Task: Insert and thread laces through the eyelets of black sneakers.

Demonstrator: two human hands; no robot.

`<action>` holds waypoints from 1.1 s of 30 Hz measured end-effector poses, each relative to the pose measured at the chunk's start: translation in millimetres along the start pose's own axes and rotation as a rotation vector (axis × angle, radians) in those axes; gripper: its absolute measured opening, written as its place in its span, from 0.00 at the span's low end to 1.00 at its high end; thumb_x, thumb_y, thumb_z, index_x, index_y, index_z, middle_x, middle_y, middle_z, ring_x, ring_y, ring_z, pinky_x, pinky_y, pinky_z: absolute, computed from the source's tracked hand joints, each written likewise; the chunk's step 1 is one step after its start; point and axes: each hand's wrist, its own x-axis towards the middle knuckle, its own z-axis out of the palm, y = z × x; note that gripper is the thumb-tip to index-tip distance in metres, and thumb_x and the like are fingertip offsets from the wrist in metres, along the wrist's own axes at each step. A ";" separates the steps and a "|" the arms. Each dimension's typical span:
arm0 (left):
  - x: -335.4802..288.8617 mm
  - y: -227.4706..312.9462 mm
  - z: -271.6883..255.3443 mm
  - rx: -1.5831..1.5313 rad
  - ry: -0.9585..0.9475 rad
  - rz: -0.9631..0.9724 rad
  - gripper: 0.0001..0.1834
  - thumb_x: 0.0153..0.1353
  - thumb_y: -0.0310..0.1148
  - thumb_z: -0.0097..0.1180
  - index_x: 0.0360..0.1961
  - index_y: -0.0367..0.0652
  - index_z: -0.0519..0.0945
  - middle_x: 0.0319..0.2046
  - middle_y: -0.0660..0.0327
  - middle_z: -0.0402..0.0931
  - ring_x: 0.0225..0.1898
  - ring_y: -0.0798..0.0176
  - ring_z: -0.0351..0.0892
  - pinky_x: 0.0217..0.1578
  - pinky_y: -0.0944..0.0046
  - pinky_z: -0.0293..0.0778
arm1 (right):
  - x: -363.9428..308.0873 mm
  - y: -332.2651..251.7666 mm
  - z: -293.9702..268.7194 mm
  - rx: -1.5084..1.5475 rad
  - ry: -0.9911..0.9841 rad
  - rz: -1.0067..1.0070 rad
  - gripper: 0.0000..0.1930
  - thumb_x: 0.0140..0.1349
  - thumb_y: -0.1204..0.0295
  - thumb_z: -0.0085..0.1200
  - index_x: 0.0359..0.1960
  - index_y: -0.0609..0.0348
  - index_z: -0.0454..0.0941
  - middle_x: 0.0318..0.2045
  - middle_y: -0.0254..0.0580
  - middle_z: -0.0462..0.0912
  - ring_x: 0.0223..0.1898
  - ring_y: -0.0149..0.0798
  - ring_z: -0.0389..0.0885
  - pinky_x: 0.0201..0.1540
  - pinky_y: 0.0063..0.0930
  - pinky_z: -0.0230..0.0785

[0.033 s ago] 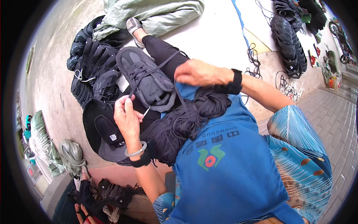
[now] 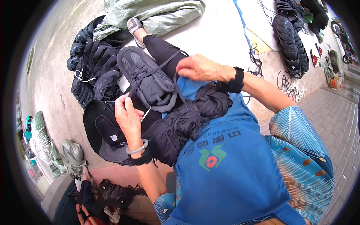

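A dark grey shoe upper (image 2: pixel 153 90) lies across my lap, toe pointing away, with a grey shoelace (image 2: pixel 168 60) threaded crosswise through its eyelets. To the left of the upper, my left hand (image 2: pixel 128 112) is closed, thumb against fingers, on one stretch of the lace. A thin white pointed piece (image 2: pixel 146 113) sticks out beside its fingers; its kind is unclear. On the other side, my right hand (image 2: pixel 200 68) pinches the lace near its end, slightly blurred. A thick bundle of loose grey laces (image 2: pixel 183 122) rests on my lap below the upper.
Stacked black shoe uppers (image 2: pixel 93 56) sit to the left. A pale green sack (image 2: pixel 161 18) lies at the far side. More uppers (image 2: pixel 290 45) and tangled laces (image 2: pixel 255 62) are on the right. At lower left are another person's hands (image 2: pixel 83 213).
My right hand has shifted slightly upward with the lace. My left hand and the shoe upper are nearly unmoved.
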 end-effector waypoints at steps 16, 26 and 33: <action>47.2 -32.4 6.1 0.567 0.185 0.474 0.04 0.64 0.25 0.46 0.37 0.34 0.69 0.34 0.45 0.71 0.37 0.41 0.73 0.38 0.51 0.69 | -2.6 -9.7 4.9 -0.380 0.180 -0.133 0.11 0.53 0.72 0.59 0.38 0.58 0.76 0.39 0.45 0.75 0.33 0.49 0.79 0.37 0.38 0.74; 8.7 -20.1 1.3 0.174 0.065 0.098 0.13 0.64 0.35 0.53 0.36 0.34 0.77 0.26 0.61 0.75 0.27 0.69 0.69 0.32 0.66 0.69 | 11.1 -6.8 22.5 -0.562 -0.051 -0.196 0.04 0.54 0.77 0.52 0.30 0.63 0.72 0.32 0.46 0.71 0.30 0.49 0.78 0.33 0.39 0.72; 12.9 -15.1 -5.5 0.141 0.032 0.101 0.15 0.63 0.37 0.55 0.41 0.35 0.82 0.34 0.56 0.82 0.36 0.67 0.77 0.41 0.66 0.71 | 12.6 2.6 19.2 -0.355 0.024 -0.185 0.05 0.58 0.73 0.52 0.31 0.63 0.74 0.29 0.49 0.76 0.34 0.51 0.78 0.37 0.39 0.71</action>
